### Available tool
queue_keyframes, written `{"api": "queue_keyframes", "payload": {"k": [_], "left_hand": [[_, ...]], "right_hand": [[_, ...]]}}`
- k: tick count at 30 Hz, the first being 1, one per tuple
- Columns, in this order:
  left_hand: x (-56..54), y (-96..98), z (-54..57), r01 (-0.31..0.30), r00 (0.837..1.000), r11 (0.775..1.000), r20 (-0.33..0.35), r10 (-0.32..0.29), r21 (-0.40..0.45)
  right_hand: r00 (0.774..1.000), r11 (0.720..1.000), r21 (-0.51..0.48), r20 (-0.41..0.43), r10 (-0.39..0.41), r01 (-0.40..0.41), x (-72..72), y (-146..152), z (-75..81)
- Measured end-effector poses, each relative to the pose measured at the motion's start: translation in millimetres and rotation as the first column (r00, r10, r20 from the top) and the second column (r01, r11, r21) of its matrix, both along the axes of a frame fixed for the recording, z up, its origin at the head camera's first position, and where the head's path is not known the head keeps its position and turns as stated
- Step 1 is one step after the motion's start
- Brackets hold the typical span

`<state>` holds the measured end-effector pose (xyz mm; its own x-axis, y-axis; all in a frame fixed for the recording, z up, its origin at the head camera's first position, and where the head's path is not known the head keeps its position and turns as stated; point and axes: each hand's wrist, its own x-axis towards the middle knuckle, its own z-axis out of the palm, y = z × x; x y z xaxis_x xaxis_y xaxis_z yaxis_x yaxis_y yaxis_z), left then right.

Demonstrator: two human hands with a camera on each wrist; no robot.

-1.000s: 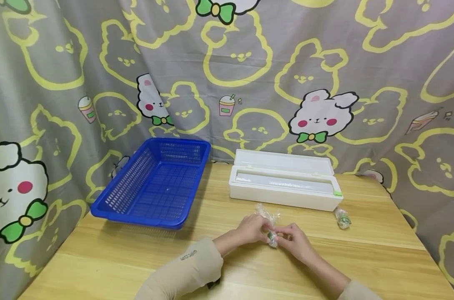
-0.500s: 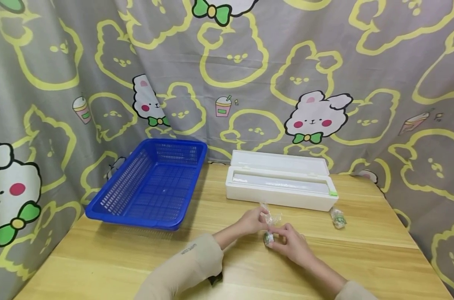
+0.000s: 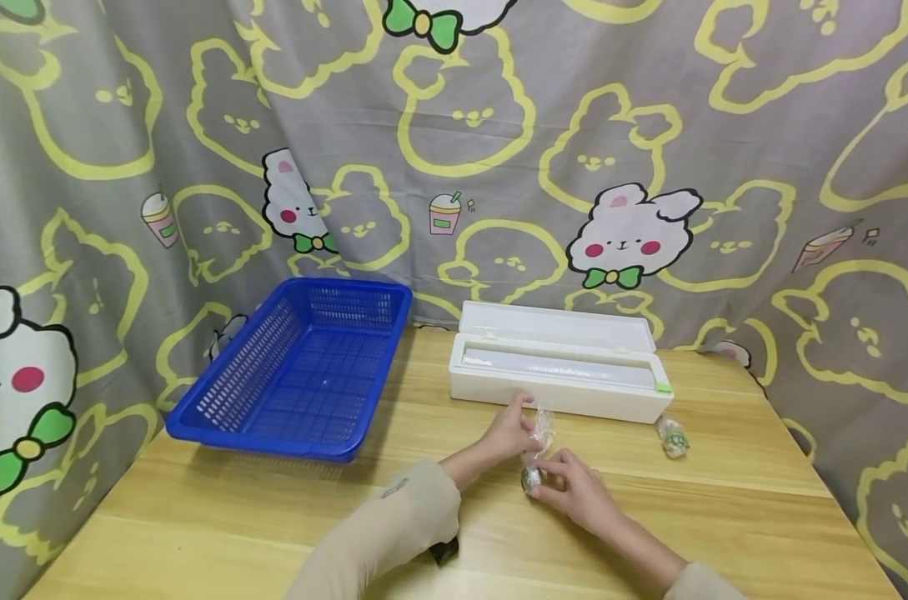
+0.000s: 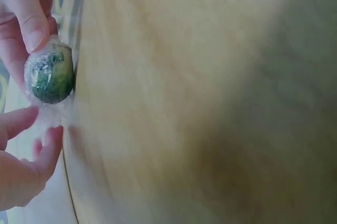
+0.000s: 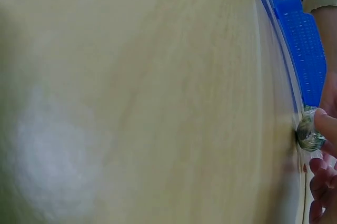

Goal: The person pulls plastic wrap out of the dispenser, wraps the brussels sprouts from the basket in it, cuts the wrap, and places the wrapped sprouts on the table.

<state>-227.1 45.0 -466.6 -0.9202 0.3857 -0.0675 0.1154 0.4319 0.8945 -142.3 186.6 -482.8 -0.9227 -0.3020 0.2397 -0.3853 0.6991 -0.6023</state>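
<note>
A small round green thing (image 3: 532, 481) in clear cling film (image 3: 541, 429) is in front of the white box. My right hand (image 3: 584, 496) pinches it between thumb and fingers. The film's loose end rises away from it, with my left hand (image 3: 508, 432) close on its left, index finger raised. In the left wrist view the wrapped ball (image 4: 51, 75) shows yellow-green through shiny film, and the left fingers (image 4: 48, 155) stand apart around the film below it. The right wrist view catches the wrapped ball (image 5: 309, 133) at its right edge.
A white cling film dispenser (image 3: 554, 392) stands lid up at the back, a green slider (image 3: 663, 387) at its right end. A second wrapped ball (image 3: 674, 437) lies near its right corner. A blue plastic basket (image 3: 258, 442) stands at the left on the wooden table (image 3: 221, 525).
My left fingers have moved from the wrapped ball to the film's loose end and spread apart. My right hand keeps its pinch on the ball. The head view has shifted slightly.
</note>
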Motion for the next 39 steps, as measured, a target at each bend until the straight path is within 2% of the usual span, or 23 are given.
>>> {"api": "queue_keyframes", "payload": {"k": [7,11,14,15,20,21,22,29,33,36,39], "left_hand": [[-3.3,0.4,2.0,-0.037,0.994,0.998,0.102,0.031,0.060],[-4.3,-2.3,3.4,-0.049,0.992,0.992,0.119,0.036,0.112],[-5.3,-6.5,6.3,-0.042,0.994,0.984,0.110,0.023,0.172],[-3.0,-8.5,12.2,-0.028,0.995,0.983,0.102,0.010,0.183],[-2.5,-10.7,11.4,0.043,0.999,0.983,0.019,-0.047,0.178],[-1.8,-10.6,10.0,0.044,0.999,0.983,0.015,-0.047,0.177],[-3.2,-9.7,4.0,0.039,0.999,0.983,0.010,-0.041,0.181],[4.2,-9.1,-0.7,-0.013,1.000,0.973,0.030,0.006,0.229],[7.5,-8.6,0.5,-0.028,0.999,0.972,0.021,0.024,0.234],[9.7,-8.1,1.2,-0.042,0.999,0.977,0.031,0.036,0.210],[12.3,-7.4,2.1,-0.055,0.997,0.980,0.057,0.045,0.193]], "right_hand": [[1.000,1.000,-0.026,0.009,0.008,-0.007,0.4,0.4,-0.6],[1.000,1.000,-0.023,0.011,0.007,-0.007,-0.3,1.7,-1.4],[1.000,1.000,-0.027,0.023,0.008,-0.007,-0.9,2.6,-2.1],[1.000,0.999,-0.032,0.025,0.011,-0.010,-1.0,3.0,-2.3],[0.998,0.997,-0.069,0.062,0.020,-0.016,-1.7,3.2,-1.2],[0.997,0.997,-0.076,0.069,0.022,-0.016,-2.1,2.6,-0.8],[0.997,0.997,-0.079,0.079,0.019,-0.013,-2.6,1.7,-0.3],[0.992,0.995,-0.096,0.125,-0.003,0.015,-5.2,-2.3,2.4],[0.977,0.985,-0.163,0.211,-0.016,0.052,-7.0,-2.1,4.6],[0.954,0.969,-0.218,0.297,-0.047,0.116,-9.3,-2.5,7.0],[0.933,0.959,-0.227,0.350,-0.084,0.171,-11.2,-3.0,9.4]]}}
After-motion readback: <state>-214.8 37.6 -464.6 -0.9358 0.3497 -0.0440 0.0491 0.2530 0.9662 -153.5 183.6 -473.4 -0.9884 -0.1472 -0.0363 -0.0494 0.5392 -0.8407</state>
